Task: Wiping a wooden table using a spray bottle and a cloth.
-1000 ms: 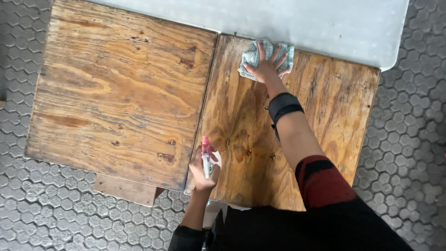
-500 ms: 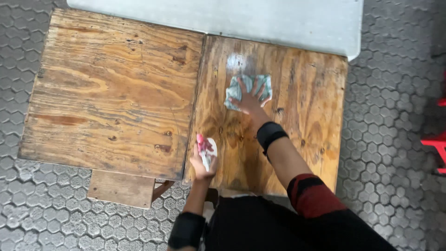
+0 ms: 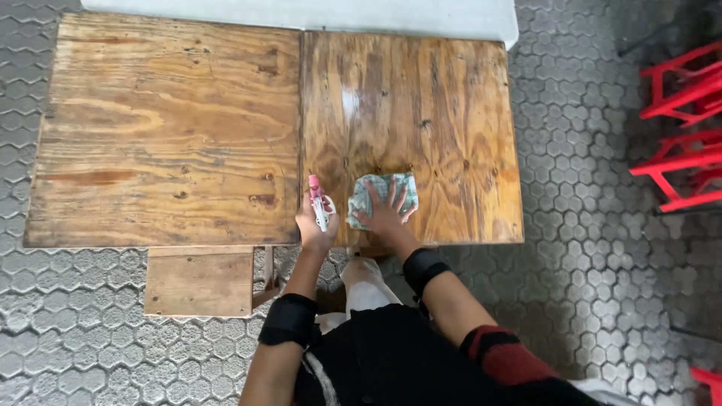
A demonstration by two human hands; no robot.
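Low in the middle of the frame, my right hand (image 3: 385, 214) presses spread fingers flat on the patterned cloth (image 3: 376, 194) over the right-hand wooden tabletop (image 3: 451, 113). I judge wiping is underway. My left hand (image 3: 316, 227) grips a small spray bottle (image 3: 318, 203) upright just beside it. Red chairs (image 3: 681, 128) stand at right.

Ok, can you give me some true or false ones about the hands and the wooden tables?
1. The right hand presses flat on a cloth. True.
2. The left hand holds a hammer. False: it holds a small spray bottle with a pink top.
3. The cloth lies on the left table. False: it lies on the right table, near its front edge.
4. Red frames stand on the floor at the right. True.
5. The floor is covered in grass. False: it is grey paving in a hexagon pattern.
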